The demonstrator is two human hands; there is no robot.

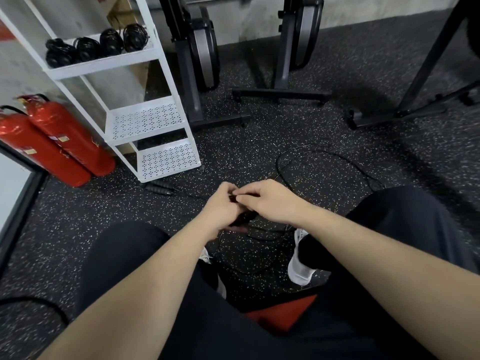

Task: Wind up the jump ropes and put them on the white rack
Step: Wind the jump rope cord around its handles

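Observation:
My left hand (220,206) and my right hand (270,201) meet above the floor, both gripping the black handles of a jump rope (242,216). Its thin cable (324,154) trails in loose loops over the floor to the right and down between my feet. A second jump rope's black handles (159,188) lie on the floor at the foot of the white rack (145,118). Several wound black ropes (96,46) sit on the rack's upper shelf; its two lower perforated shelves hold nothing.
Two red fire extinguishers (52,141) lean left of the rack. Black exercise machine bases (280,94) stand behind on the speckled rubber floor. My knees and white shoes (298,266) frame the loose cable. A red seat (280,313) shows under me.

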